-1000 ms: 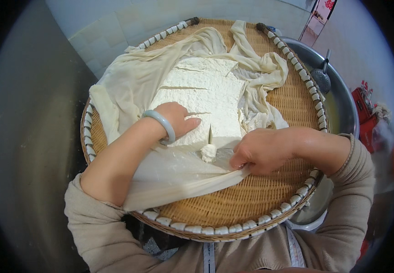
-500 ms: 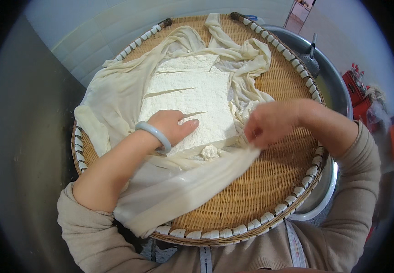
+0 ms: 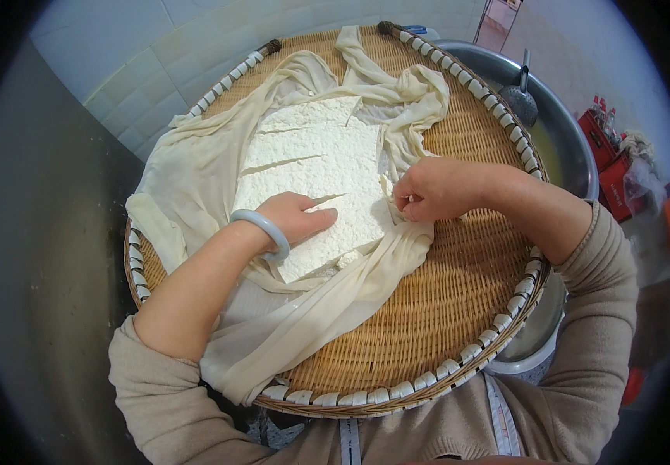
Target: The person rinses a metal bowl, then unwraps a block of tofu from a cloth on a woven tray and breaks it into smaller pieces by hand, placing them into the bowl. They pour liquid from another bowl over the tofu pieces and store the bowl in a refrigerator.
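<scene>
A large white slab of tofu (image 3: 316,178) with a crumbly top and several cracks lies on a cream cloth (image 3: 201,165). The cloth is bunched around it on all sides. My left hand (image 3: 292,218), with a pale bangle (image 3: 264,233) at the wrist, rests on the slab's front left part, thumb stretched out across the top. At the slab's right edge my right hand (image 3: 432,190) pinches the cloth between thumb and fingers, its fingertips partly hidden. Next to the front edge sits a small broken lump of tofu (image 3: 348,259), half against a cloth fold.
Everything lies on a round woven bamboo tray (image 3: 470,287) with a white-wrapped rim. Under its right side stands a big metal basin (image 3: 575,139) with yellowish liquid and a ladle (image 3: 519,99). Red crates (image 3: 612,182) stand at far right; a grey metal panel (image 3: 56,256) rises at left.
My right hand has moved a little left and up to the slab's right edge. The near cloth fold, stretched before, now lies slack and bunched. My left hand stays on the slab.
</scene>
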### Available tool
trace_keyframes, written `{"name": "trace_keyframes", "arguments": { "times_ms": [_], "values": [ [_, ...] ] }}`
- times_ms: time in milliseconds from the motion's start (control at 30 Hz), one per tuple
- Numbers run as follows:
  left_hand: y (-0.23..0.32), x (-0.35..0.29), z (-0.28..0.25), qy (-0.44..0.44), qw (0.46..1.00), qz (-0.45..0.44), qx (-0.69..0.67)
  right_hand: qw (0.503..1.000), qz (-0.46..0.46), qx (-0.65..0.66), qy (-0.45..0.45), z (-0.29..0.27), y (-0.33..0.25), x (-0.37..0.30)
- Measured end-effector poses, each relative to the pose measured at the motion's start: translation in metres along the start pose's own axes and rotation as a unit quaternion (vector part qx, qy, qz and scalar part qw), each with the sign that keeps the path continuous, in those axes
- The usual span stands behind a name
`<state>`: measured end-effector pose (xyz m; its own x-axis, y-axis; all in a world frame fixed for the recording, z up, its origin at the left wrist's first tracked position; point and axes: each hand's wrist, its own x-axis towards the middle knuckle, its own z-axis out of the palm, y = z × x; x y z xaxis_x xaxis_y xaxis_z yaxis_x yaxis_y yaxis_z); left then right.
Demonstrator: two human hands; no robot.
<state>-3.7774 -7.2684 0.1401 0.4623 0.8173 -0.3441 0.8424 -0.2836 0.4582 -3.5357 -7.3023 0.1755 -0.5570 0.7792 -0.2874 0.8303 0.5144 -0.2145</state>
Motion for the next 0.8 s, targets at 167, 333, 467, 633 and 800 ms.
{"name": "trace_keyframes", "arguments": {
  "times_ms": [167, 333, 467, 633, 800],
  "values": [
    [0.002, 0.000, -0.002, -0.048, 0.996, -0.056, -0.048, 0.999, -0.012, 0.032, -0.015, 0.000, 0.001, -0.002],
    [0.005, 0.007, -0.006, -0.125, 0.976, 0.041, -0.176, 0.999, -0.008, 0.047, -0.013, 0.002, 0.004, -0.006],
    [0.000, -0.012, -0.006, -0.162, 0.966, 0.086, -0.182, 0.999, -0.023, 0.048, 0.006, -0.003, 0.002, -0.017],
    [-0.008, -0.023, -0.035, -0.086, 0.967, 0.136, -0.197, 0.994, 0.005, 0.094, 0.058, -0.018, 0.005, -0.040],
    [0.024, -0.045, -0.080, 0.078, 0.924, 0.110, -0.357, 0.932, -0.020, 0.328, 0.156, -0.032, -0.004, -0.066]
  ]
}}
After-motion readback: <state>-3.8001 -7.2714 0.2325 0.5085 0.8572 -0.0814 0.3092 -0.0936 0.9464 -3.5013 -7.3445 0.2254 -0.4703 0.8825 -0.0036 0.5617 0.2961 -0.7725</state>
